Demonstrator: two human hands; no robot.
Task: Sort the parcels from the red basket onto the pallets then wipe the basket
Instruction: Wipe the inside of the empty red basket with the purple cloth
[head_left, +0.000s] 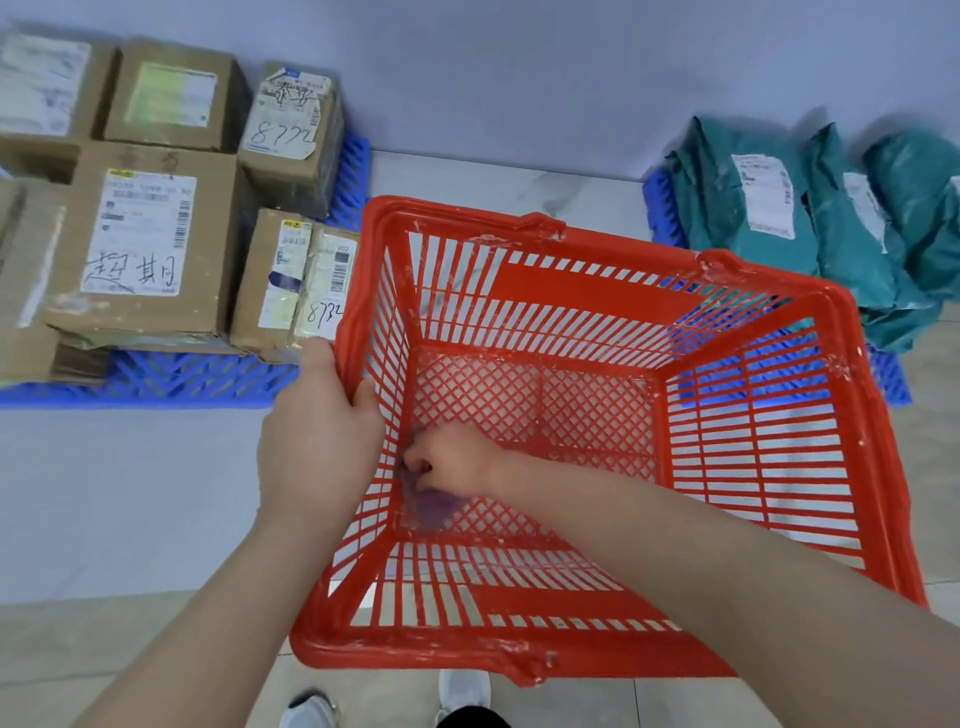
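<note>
Parcels look sorted, basket wipe is underway

The empty red slatted plastic basket (597, 293) is between the blue plastic pallets (197, 379). Left hand (317, 415) curls over its left rim. Right hand (452, 457) reaches down inside, fingers bunched on a purple cloth (434, 506) at the near-left floor corner. Next, I'd guess, it needs a sweep across the mesh floor.

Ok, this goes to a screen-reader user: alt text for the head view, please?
A person's right hand presses a purple cloth onto the mesh floor of an otherwise empty red plastic basket while the left hand grips its rim. Brown cardboard boxes sit on a blue plastic pallet at left, teal plastic mailer bags on a second blue pallet at right.
</note>
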